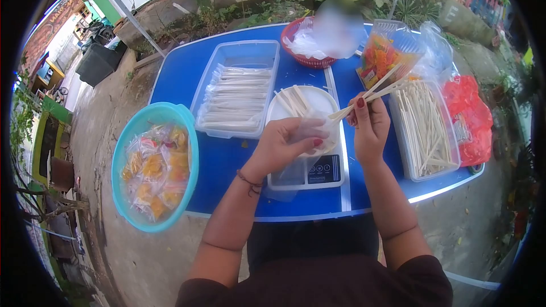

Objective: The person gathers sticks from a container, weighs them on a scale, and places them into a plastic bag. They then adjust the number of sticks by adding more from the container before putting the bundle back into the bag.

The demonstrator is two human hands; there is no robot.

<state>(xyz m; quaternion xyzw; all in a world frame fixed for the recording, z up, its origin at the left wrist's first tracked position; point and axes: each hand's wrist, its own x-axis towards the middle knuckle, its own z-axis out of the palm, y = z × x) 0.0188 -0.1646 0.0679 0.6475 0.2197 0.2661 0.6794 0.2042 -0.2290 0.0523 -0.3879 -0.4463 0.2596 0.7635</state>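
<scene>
My left hand (281, 146) is closed on a small clear plastic bag (303, 164), which hangs over the front of a white digital kitchen scale (278, 179). In my right hand (372, 129) is a thin bunch of pale sticks (389, 87), pinched between thumb and fingers. Their lower ends point down left and reach the bag's mouth beside my left fingers. More loose pale sticks (293, 100) lie on the scale's round plate. To the right of my right hand stands a clear plastic tub (404, 162) full of the same kind of sticks.
A clear tub (208, 88) of bagged sticks stands left of the scale. Further left is a turquoise basin (116, 182) of bagged yellow-orange snacks. At the back are a red basket (314, 62) with plastic bags and a bag of orange packets (380, 54). A red bag (475, 119) sits far right.
</scene>
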